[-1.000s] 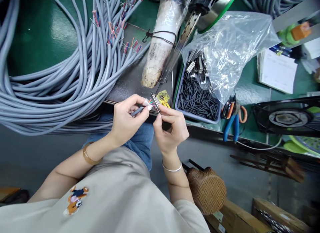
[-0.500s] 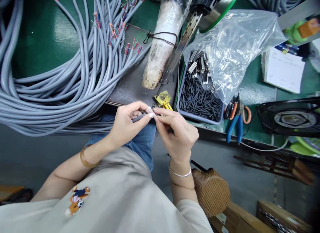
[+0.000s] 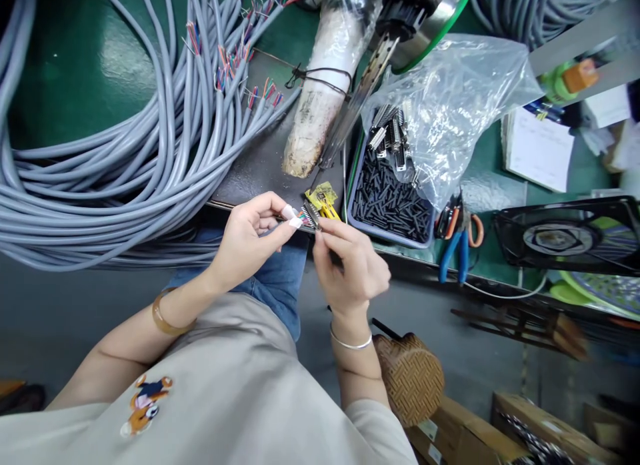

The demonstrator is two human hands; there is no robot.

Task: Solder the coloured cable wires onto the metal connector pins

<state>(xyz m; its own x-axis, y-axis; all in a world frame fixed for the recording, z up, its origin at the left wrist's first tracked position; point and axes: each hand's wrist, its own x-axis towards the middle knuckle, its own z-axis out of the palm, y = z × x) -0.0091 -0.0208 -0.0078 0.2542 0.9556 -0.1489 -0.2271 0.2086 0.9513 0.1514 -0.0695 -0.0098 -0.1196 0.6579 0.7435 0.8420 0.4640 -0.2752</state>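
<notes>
My left hand [image 3: 255, 235] has white coverings on the thumb and index fingertips. It pinches the end of a cable, whose thin coloured wires [image 3: 303, 217] poke out past those fingertips. Right against the wires is a dark multi-pin connector [image 3: 311, 214], tilted, with a row of metal pins facing the wires. Thumb and index finger of my right hand [image 3: 350, 262] are closed on the connector's near end. Just behind it, at the bench edge, lies a yellow piece [image 3: 327, 208] with yellow tape. Whether the wires are joined to the pins cannot be made out.
Grey cables [image 3: 165, 152] with stripped ends cover the bench's left. A white wrapped roll [image 3: 315, 112] points toward me. To the right are a bin [image 3: 353, 215] of black tube pieces, a plastic bag [image 3: 465, 112], pliers [image 3: 457, 245] and a black fan [image 3: 565, 235]. A stool [image 3: 413, 378] stands below.
My right hand has drawn slightly away from the left fingertips, and the connector with its pins now shows between the hands. The whole view has shifted a little.
</notes>
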